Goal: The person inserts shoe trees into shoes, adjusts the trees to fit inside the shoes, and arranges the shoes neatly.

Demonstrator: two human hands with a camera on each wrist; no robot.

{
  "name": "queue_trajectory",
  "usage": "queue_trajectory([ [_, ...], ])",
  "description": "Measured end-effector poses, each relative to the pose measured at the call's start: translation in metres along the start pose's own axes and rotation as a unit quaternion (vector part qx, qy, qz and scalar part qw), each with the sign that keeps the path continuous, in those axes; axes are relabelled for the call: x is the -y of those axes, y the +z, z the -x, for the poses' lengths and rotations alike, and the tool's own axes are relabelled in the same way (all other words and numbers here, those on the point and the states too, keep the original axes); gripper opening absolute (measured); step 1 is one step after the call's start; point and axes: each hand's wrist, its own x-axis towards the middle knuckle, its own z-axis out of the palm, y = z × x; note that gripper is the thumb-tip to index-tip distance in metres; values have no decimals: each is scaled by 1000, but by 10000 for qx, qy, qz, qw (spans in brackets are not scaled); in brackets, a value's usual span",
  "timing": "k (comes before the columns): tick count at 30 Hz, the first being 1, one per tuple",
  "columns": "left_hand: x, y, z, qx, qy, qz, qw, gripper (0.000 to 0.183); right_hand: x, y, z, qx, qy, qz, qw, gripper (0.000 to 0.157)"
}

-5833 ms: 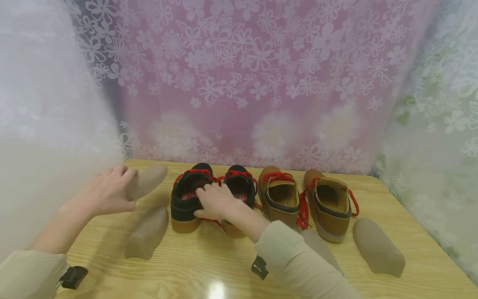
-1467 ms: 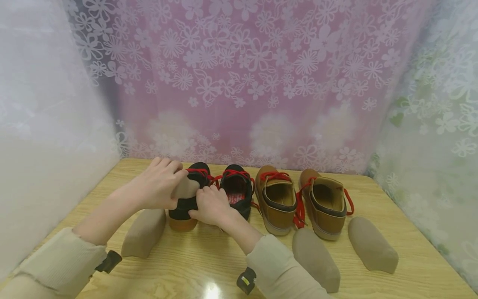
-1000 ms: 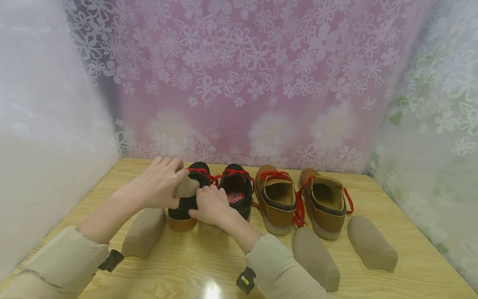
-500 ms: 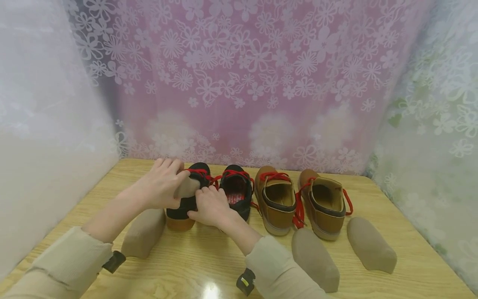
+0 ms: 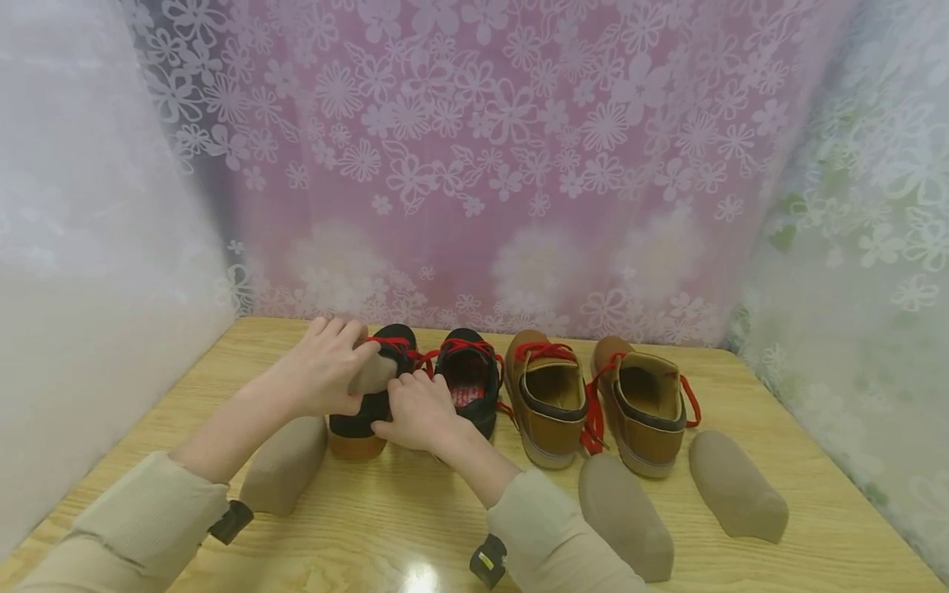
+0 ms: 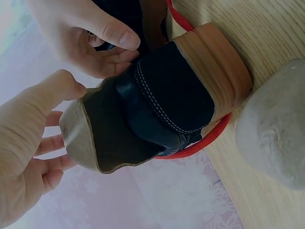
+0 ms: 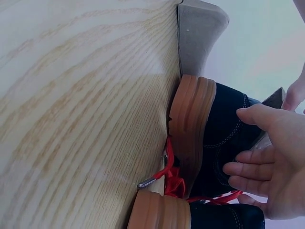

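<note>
A beige shell-like shoe shaper [image 5: 376,372] is partly inside the leftmost black shoe [image 5: 357,432], and its hollow end sticks up out of the opening. My left hand [image 5: 319,375] grips that end; the left wrist view has the thumb on the rim of the shaper [image 6: 76,136] and fingers behind it. My right hand [image 5: 421,412] holds the same shoe from its right side. In the right wrist view, the thumb is at the heel and the fingers lie along the side of the black shoe [image 7: 226,117]. The shaper's front end is hidden in the shoe.
The other black shoe [image 5: 485,412] stands just right of my right hand, then two brown shoes [image 5: 552,432] [image 5: 656,445] with red laces. Three more shapers lie on the wooden table [image 5: 356,527]: one at left [image 5: 285,465], two at right [image 5: 626,519] [image 5: 737,486]. A floral curtain [image 5: 474,165] hangs behind.
Since the earliest frame, my left hand has carried the shaper right and put it partly into the left black shoe. Over the last second both hands have barely moved.
</note>
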Motion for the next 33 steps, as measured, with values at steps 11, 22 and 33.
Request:
queue_trajectory([
  [11,3,3,-2,-53,63,-32,10000,54,0,0,1,-67,-36,39,10000,49],
  [22,3,7,-3,-123,145,66,9998,55,0,3,1,-128,-68,79,9999,49],
  [33,5,9,-7,-160,244,174,9994,52,-1,1,3,-138,-91,83,9998,46],
])
